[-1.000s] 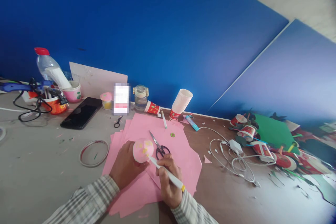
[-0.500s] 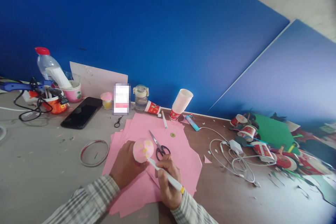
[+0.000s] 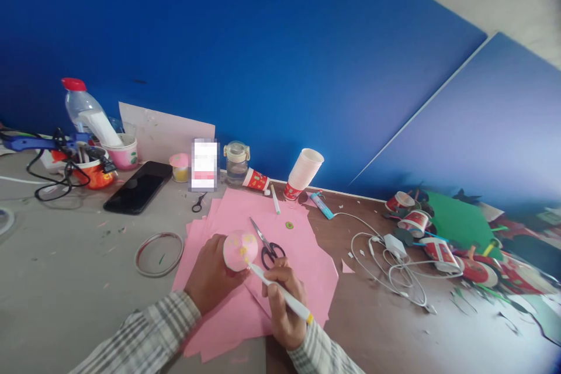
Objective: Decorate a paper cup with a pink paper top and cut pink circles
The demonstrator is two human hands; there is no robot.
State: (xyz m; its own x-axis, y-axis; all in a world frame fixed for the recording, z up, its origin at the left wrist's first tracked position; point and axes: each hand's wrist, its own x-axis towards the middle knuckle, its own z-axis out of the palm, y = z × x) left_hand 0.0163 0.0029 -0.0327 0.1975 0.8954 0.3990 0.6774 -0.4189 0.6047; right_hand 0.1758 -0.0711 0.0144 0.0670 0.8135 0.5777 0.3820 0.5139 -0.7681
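Observation:
My left hand (image 3: pixel 209 276) is closed around something beneath a round pink paper cap (image 3: pixel 236 244) marked with yellow patches; a sliver of red shows under the rim, the rest is hidden by the fingers. In my right hand (image 3: pixel 287 324) is a white marker (image 3: pixel 300 307) with a yellow band at its back end. Its tip points at the near right edge of the cap, at or very close to the surface. Beyond the right hand, black-handled scissors (image 3: pixel 269 250) lie partly spread on stacked pink paper (image 3: pixel 302 274). A marker cap, if any, cannot be made out.
A tape roll (image 3: pixel 139 263) lies left of the paper. Behind stand a phone (image 3: pixel 140 187), a small pink-topped cup (image 3: pixel 179 169), a glass jar (image 3: pixel 236 166) and stacked paper cups (image 3: pixel 304 170). Tangled white cables (image 3: pixel 407 280) and several decorated cups (image 3: pixel 440 254) lie right.
The view has shifted very slightly. Both hands keep the cap and marker in nearly the same place, with the marker's tip still at the cap's near right edge.

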